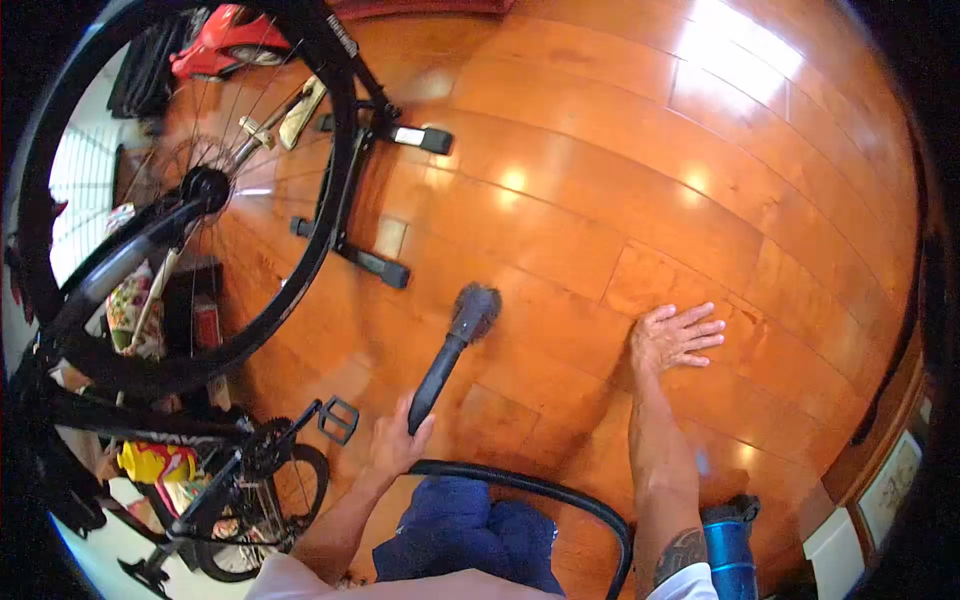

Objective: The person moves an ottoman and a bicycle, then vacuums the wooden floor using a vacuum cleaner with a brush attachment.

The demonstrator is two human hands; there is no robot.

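Note:
My left hand [398, 440] is wrapped round the black wand of a vacuum cleaner [437, 383]. At the wand's far end, a round dusting brush [476, 308] rests against the wooden floor [560, 240]. From the grip a black hose [530, 482] curves across my lap to the right. Flat on the boards, with fingers spread, lies my right hand [676, 338], holding nothing. Beside my right arm stands a blue canister [730, 555] with a dark top, partly cut off by the frame.
A bicycle wheel [335, 200] fills the left, held by a black floor stand [345, 190] whose feet reach toward the brush. Below is a pedal [338, 421]. A red toy car [230, 42] sits far left. A framed picture [890, 490] leans at right.

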